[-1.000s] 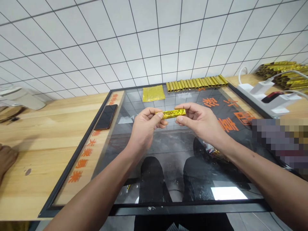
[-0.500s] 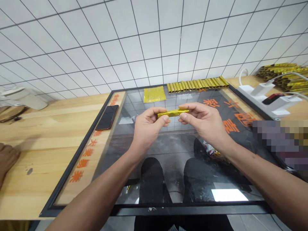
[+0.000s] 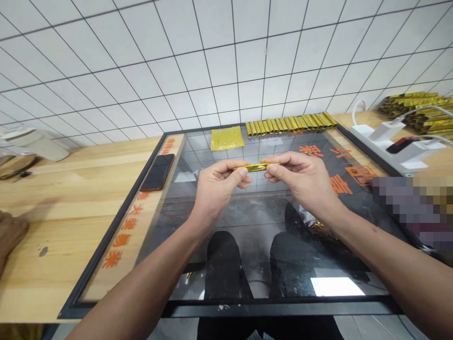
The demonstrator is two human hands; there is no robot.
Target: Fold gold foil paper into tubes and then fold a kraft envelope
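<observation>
Both my hands hold a narrow strip of folded gold foil (image 3: 255, 167) above the glass panel (image 3: 247, 212). My left hand (image 3: 215, 186) pinches its left end between thumb and fingers. My right hand (image 3: 300, 177) pinches the right end the same way. The strip is turned nearly edge-on, so it looks thin. Behind it, at the far edge of the glass, lie a flat gold foil sheet (image 3: 227, 138) and a row of several finished gold rolls (image 3: 290, 123).
A black phone (image 3: 156, 172) lies on the glass frame's left side. A white power strip with plugs (image 3: 396, 141) and a heap of gold rolls (image 3: 417, 106) sit at right. Another person's hand (image 3: 10, 236) rests on the wooden table at far left.
The gold strip has been turned in my fingers from its broad face towards edge-on, looking thinner now. Both hands stayed in nearly the same place.
</observation>
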